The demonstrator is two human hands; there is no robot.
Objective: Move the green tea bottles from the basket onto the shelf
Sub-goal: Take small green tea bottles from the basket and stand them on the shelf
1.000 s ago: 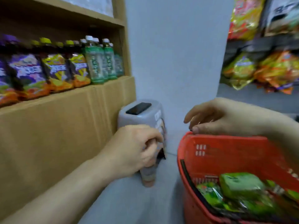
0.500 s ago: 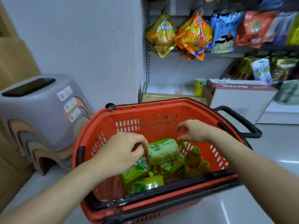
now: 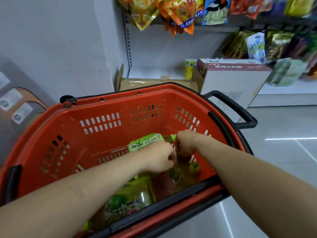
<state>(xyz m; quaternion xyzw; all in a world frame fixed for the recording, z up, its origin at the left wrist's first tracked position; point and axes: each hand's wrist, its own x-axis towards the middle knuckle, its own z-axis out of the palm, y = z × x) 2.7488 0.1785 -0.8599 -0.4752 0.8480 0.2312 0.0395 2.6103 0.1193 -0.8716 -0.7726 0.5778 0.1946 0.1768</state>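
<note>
A red basket (image 3: pixel 103 121) with black handles stands on the floor below me. Several green tea bottles lie inside it. One with a pale green label (image 3: pixel 145 141) lies across the middle, its green cap pointing right. Another bottle (image 3: pixel 133 200) lies near the front wall, and a third shows its cap (image 3: pixel 194 167) at the right. My left hand (image 3: pixel 159 157) reaches down over the labelled bottle, fingers curled round its neck end. My right hand (image 3: pixel 185 143) is beside it, fingers curled downward on an amber bottle body that is mostly hidden. The shelf is out of view.
A grey plastic stool (image 3: pixel 15 107) stands at the left against the white wall. Behind the basket sit a brown carton (image 3: pixel 154 83) and a white carton (image 3: pixel 235 83). Snack bags (image 3: pixel 180 12) hang on racks above. Grey floor lies to the right.
My view swung from the shelf down to the basket. Both hands went from the basket's rim and top bottle deeper inside, coming together over the bottles.
</note>
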